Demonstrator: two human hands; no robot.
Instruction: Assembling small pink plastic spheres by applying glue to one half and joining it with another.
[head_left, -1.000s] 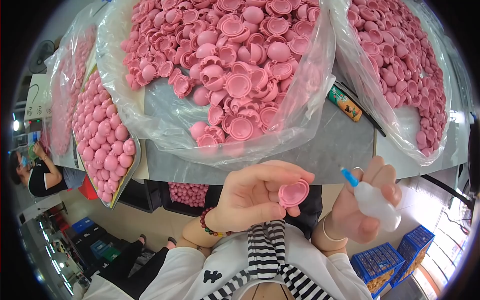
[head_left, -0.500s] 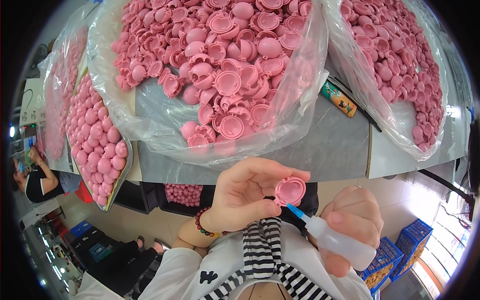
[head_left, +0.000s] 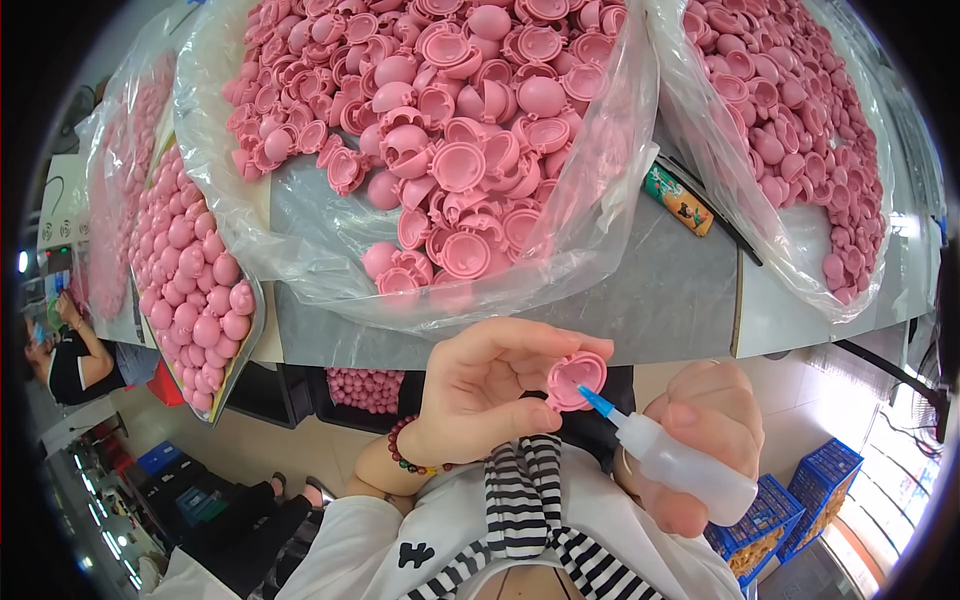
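Between the thumb and fingers of my left hand (head_left: pixel 475 385) is a small round pink half-shell (head_left: pixel 566 384), its hollow side facing my right hand. My right hand (head_left: pixel 715 420) is wrapped around a translucent white squeeze bottle (head_left: pixel 690 472), tilted up to the left. The bottle's blue needle tip (head_left: pixel 597 402) points into the shell's hollow; whether it touches the inside I cannot tell. Just beyond my hands, on the grey table (head_left: pixel 690 290), lies a large heap of pink half-shells (head_left: pixel 460 165) in a clear plastic bag (head_left: pixel 450 312).
Another bag of pink shells (head_left: pixel 790 150) lies at the right, with a green-and-orange packet (head_left: pixel 678 200) beside it. Pink balls (head_left: pixel 200 290) fill a tray at the left. More pink balls (head_left: pixel 365 390) sit below the table edge. Blue crates (head_left: pixel 825 480) stand at lower right.
The needle tip has moved from the shell's near rim to inside its hollow. My left hand and the shell have shifted slightly left; the bottle is a little lower.
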